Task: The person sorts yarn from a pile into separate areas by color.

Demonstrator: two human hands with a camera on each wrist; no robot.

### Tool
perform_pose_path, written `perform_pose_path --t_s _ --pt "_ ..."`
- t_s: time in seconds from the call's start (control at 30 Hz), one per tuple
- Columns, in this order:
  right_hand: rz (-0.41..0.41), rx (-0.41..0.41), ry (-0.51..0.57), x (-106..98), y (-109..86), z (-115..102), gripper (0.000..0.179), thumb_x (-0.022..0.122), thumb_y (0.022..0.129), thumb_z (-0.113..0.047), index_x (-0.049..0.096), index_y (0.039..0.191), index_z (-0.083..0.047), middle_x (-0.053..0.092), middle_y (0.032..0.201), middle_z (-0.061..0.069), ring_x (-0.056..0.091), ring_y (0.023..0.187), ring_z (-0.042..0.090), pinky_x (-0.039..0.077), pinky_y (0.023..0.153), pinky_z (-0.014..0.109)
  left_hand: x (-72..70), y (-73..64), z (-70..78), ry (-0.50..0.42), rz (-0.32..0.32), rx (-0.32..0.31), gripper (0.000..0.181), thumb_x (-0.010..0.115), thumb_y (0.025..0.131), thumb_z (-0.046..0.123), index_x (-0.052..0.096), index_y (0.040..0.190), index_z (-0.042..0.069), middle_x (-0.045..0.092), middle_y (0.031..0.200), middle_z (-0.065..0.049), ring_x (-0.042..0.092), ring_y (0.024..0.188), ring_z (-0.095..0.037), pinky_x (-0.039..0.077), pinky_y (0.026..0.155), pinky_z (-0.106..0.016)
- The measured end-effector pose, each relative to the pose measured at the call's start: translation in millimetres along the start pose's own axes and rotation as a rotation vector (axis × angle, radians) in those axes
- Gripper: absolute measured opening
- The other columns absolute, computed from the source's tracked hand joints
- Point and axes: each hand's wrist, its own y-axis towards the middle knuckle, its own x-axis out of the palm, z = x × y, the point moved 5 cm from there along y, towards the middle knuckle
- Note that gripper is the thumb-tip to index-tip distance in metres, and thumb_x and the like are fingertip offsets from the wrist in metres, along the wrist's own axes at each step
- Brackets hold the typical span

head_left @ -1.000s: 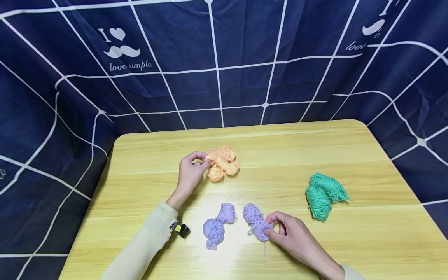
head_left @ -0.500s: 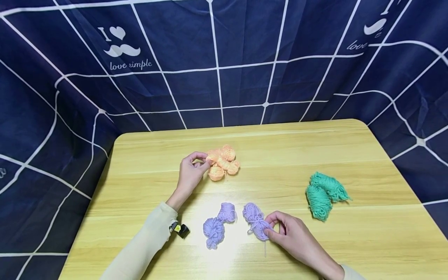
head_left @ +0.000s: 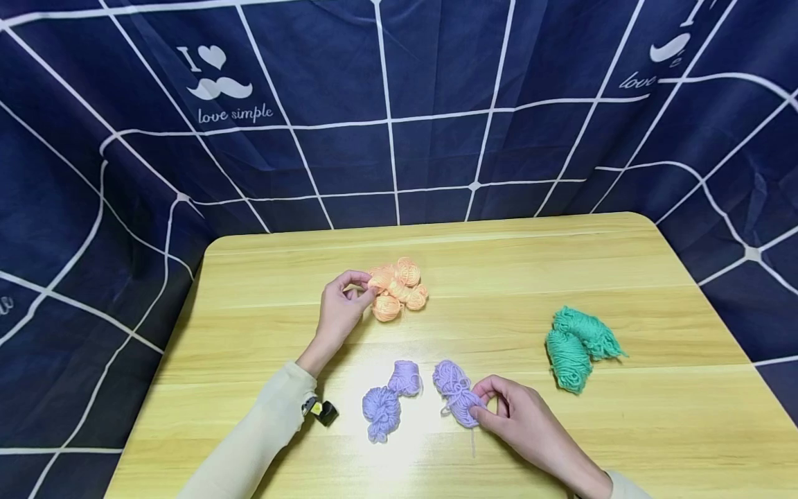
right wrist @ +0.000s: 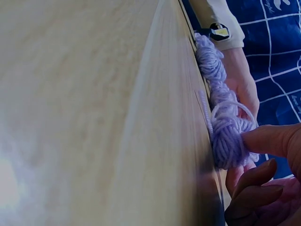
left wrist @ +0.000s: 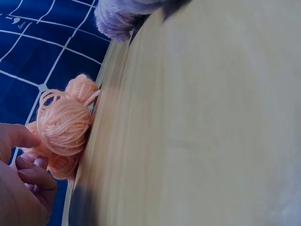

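At the back of the table, my left hand (head_left: 341, 308) pinches the left end of a bundle of peach yarn (head_left: 399, 291), made of several small balls and skeins lying together. In the left wrist view the peach yarn (left wrist: 66, 125) shows between thumb and fingers. Nearer the front, my right hand (head_left: 520, 419) pinches the lower right end of a purple yarn skein (head_left: 458, 391), tied round its middle, with a loose strand trailing from it. The right wrist view shows my thumb on that purple skein (right wrist: 230, 141). Two more purple yarn pieces (head_left: 382, 412) lie just left of it.
Two green yarn skeins (head_left: 570, 353) lie together toward the right side of the wooden table (head_left: 654, 430). A small black and yellow device (head_left: 323, 410) is on the left wrist. A dark blue cloth (head_left: 442, 152) with white grid lines surrounds the table's back and sides.
Both hands keep their hold on the peach and purple yarn. Everything shifts only very slightly in the head view, and the other yarn stays where it was.
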Motion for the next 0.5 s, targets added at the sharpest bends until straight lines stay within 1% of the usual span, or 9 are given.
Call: perform_pose_path --t_s 0.17,0.33,0.5 --pt "0.002 0.002 -0.004 0.3 0.4 -0.1 0.017 0.088 0.093 -0.019 0.074 0.102 -0.019 0.050 0.065 -0.010 0.047 0.056 0.004 0.042 0.051 0.026 1.1 -0.1 -0.2 -0.006 -0.006 -0.001 0.019 0.078 0.090 -0.007 0.075 0.108 -0.003 0.068 0.097 -0.016 0.035 0.051 -0.004 0.027 0.044 -0.018" --pt "0.008 0.004 -0.030 0.2 0.4 0.0 0.016 0.087 0.092 -0.018 0.073 0.100 -0.021 0.050 0.064 -0.011 0.047 0.057 0.004 0.042 0.052 0.026 2.4 -2.0 1.3 0.001 0.010 -0.013 0.022 0.081 0.089 -0.008 0.076 0.110 -0.003 0.069 0.100 -0.017 0.036 0.051 -0.004 0.028 0.045 -0.018" --pt "0.006 0.001 -0.036 0.5 0.7 -0.2 0.016 0.087 0.092 -0.017 0.073 0.099 -0.022 0.051 0.064 -0.011 0.048 0.057 0.004 0.042 0.051 0.026 1.1 -3.8 -0.7 -0.009 0.025 -0.021 0.025 0.082 0.088 -0.008 0.075 0.112 -0.005 0.070 0.101 -0.019 0.035 0.051 -0.006 0.027 0.045 -0.018"
